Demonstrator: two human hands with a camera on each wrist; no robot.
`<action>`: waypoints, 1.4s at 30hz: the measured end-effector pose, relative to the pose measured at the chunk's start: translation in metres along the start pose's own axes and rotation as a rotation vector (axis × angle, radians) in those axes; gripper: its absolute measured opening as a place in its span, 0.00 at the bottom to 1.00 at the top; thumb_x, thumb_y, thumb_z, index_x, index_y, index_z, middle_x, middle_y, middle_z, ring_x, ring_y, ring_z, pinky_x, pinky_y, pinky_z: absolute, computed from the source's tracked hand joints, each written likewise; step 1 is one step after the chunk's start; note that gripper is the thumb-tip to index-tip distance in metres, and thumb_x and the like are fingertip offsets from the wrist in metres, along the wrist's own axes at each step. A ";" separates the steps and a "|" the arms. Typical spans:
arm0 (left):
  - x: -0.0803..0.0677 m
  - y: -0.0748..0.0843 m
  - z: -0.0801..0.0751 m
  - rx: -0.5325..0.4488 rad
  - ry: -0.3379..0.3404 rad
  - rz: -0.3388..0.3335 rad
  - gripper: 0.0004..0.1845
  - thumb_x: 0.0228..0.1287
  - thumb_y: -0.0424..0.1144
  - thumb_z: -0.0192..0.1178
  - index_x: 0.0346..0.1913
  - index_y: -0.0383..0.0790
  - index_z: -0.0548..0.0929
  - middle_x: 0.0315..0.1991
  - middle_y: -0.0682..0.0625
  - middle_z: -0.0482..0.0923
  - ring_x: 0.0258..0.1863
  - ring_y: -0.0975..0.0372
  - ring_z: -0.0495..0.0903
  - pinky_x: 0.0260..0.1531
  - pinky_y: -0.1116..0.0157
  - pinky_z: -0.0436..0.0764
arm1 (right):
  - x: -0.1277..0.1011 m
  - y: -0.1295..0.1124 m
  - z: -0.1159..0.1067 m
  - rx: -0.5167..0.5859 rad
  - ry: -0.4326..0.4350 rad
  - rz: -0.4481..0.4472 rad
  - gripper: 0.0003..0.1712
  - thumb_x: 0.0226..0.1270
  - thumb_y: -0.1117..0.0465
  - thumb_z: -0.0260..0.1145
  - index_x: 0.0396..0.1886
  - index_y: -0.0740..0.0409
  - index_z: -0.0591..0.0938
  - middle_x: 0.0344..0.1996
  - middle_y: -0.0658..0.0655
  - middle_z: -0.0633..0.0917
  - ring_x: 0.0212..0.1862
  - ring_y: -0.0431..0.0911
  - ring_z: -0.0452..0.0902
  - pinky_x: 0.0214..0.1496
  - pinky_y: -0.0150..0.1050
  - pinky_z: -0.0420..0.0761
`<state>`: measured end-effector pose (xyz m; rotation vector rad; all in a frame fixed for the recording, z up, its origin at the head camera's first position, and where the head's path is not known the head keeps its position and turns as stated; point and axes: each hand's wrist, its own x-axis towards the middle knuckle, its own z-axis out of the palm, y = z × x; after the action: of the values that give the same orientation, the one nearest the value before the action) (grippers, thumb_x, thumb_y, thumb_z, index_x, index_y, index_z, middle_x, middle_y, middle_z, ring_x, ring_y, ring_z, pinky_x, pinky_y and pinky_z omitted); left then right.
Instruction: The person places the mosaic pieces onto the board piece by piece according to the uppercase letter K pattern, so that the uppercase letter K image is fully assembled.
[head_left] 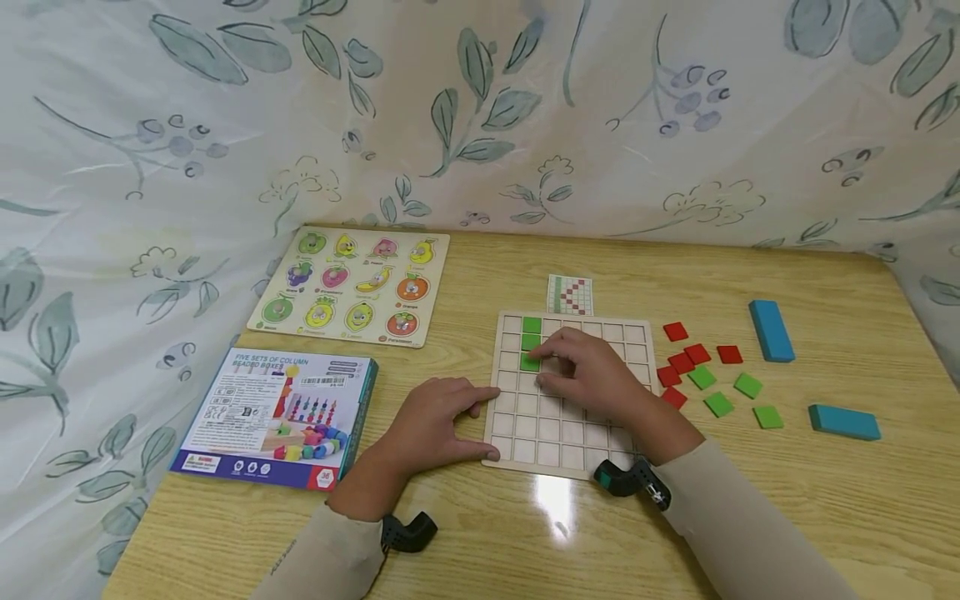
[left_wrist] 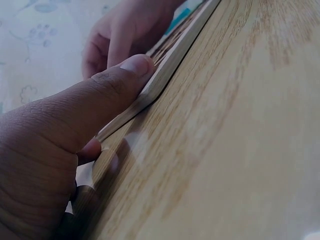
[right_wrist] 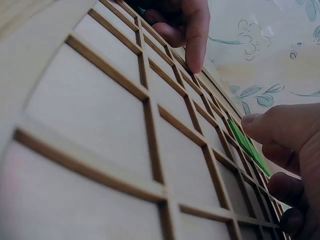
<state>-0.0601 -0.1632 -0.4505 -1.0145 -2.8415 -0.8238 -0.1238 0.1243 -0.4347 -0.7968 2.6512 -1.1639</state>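
A wooden grid board [head_left: 570,460] lies on the table, with green tiles [head_left: 532,325] in the upper cells of its second column. My right hand [head_left: 592,375] reaches over the board and pinches the third green tile [right_wrist: 243,142] at its cell, thumb and fingertips close about it. Fingers partly cover that tile. My left hand [head_left: 435,421] rests at the board's left side, index finger and thumb spread and touching its edge. The left wrist view shows the left thumb [left_wrist: 117,82] against the board's rim. A small pattern card [head_left: 570,295] lies just beyond the board.
Several loose red tiles [head_left: 729,354] and green tiles [head_left: 747,385] lie right of the board. Two blue blocks [head_left: 771,331] sit farther right. At the left are a fruit puzzle board [head_left: 348,312] and a beaded-boxes carton [head_left: 277,417]. A patterned cloth [head_left: 480,125] hangs behind.
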 end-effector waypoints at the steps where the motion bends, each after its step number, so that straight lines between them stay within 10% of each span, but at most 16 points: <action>1: 0.000 -0.001 0.000 0.001 0.000 -0.001 0.39 0.52 0.63 0.81 0.64 0.48 0.86 0.36 0.63 0.74 0.35 0.68 0.69 0.42 0.62 0.74 | -0.001 0.000 0.000 0.001 0.003 -0.001 0.17 0.68 0.60 0.79 0.56 0.49 0.91 0.43 0.47 0.83 0.36 0.44 0.73 0.39 0.41 0.75; 42: -0.001 -0.002 0.003 0.007 0.006 -0.001 0.39 0.52 0.64 0.81 0.64 0.49 0.86 0.37 0.63 0.74 0.35 0.67 0.69 0.45 0.61 0.75 | -0.076 0.016 -0.029 -0.082 0.140 -0.017 0.20 0.63 0.64 0.82 0.55 0.49 0.91 0.44 0.46 0.86 0.34 0.40 0.71 0.34 0.34 0.73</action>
<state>-0.0601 -0.1643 -0.4542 -1.0080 -2.8385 -0.8151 -0.0754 0.1910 -0.4322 -0.7795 2.8282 -1.1620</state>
